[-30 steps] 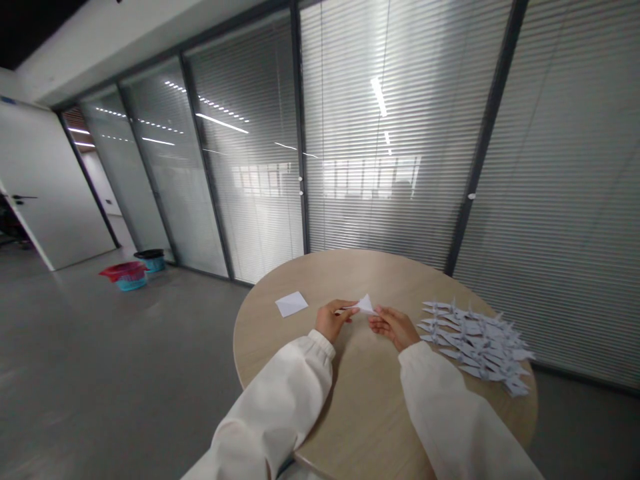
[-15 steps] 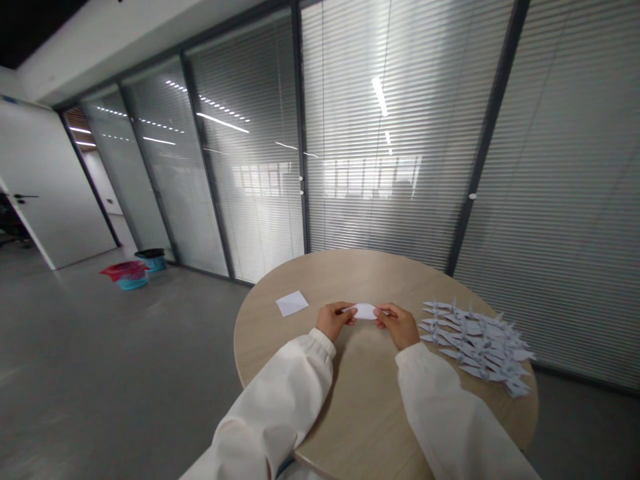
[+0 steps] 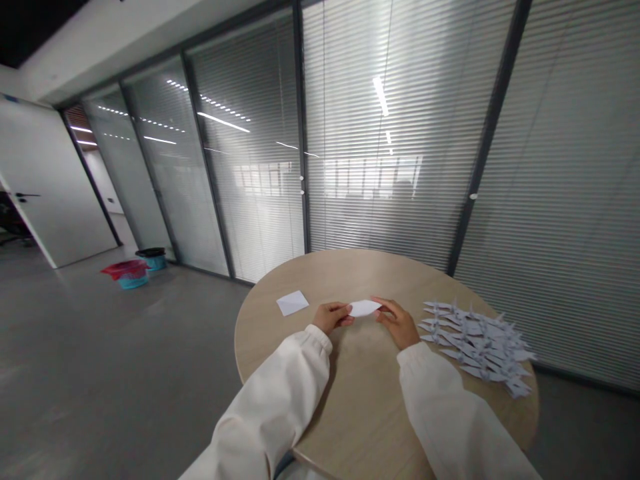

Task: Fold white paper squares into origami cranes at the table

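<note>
Closest in, two pale sleeves (image 3: 273,393) reach over the round wooden table (image 3: 360,393), and here's the action: the left hand (image 3: 331,317) pinches one end of the folded paper (image 3: 364,308) between thumb and fingers! The right hand (image 3: 399,323) curls about the other tip, thumb below, index finger above; whether it's squeezing, I can't tell. Danger here, I'd say: a loose right side could let that tip spring or slip, and an uneven tug might skew a crease or tear the thin point. The paper itself, between the hands above the tabletop, is white, slim, pointed at the right, its finer folds too small to read. Off to the right sits a crowd of paper cranes (image 3: 480,343), wings overlapping; left, a flat paper square (image 3: 293,303) lies alone. Beyond, a red-lined bin (image 3: 133,273) stands before the glass partition (image 3: 385,223).
</note>
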Available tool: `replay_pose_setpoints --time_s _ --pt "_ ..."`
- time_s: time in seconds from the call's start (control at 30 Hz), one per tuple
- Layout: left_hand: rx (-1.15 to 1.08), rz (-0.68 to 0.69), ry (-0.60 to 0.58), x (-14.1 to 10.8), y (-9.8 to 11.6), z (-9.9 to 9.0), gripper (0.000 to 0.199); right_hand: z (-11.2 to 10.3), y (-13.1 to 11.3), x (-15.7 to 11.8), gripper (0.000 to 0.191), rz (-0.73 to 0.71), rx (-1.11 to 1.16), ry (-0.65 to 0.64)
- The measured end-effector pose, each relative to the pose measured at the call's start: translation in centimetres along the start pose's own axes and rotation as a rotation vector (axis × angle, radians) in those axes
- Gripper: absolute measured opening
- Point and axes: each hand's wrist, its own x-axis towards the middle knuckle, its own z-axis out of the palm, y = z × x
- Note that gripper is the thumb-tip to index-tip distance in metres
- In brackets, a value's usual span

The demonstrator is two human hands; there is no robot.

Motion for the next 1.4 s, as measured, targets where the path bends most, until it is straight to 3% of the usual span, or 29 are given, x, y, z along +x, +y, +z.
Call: replay_pose_setpoints --time_s 0.13,0.4,0.57,0.73,0.83,0.97,1.1,1.4 --pt "-0.048 -0.073 -0.017 0.4 -0.3 -0.4 0.019 -0.1 -1.0 -0.1 0.029 -0.067 0.025 -0.04" --pt "-0.02 -0.108 -0.075 0.7 -0.6 -0.8 0.019 0.1 -1.9 -0.2 0.021 -0.044 0.048 -0.091" --pt "0.072 0.004 -0.127 0.1 0.1 -0.4 0.034 0.0 -1.3 -0.1 0.024 0.031 0.057 -0.001" --pt "0.095 0.226 -0.209 -0.5 0.9 0.1 0.051 -0.3 -0.8 0.2 0.033 0.133 0.089 0.096" --pt "0.156 0.297 -0.155 -0.8 1.2 0.3 0.042 -0.4 -0.9 0.2 0.035 0.153 0.123 0.11" --pt "0.142 0.294 -0.071 -1.1 1.5 0.6 0.034 -0.4 -1.4 0.1 0.032 0.104 0.102 0.104" --pt "0.121 0.305 -0.048 -1.3 1.6 0.9 0.032 -0.4 -1.8 0.1 0.028 0.043 0.088 0.113" --pt "0.179 0.376 -0.007 -1.4 1.7 1.0 0.028 -0.4 -2.3 0.0 0.029 0.098 0.026 0.177"
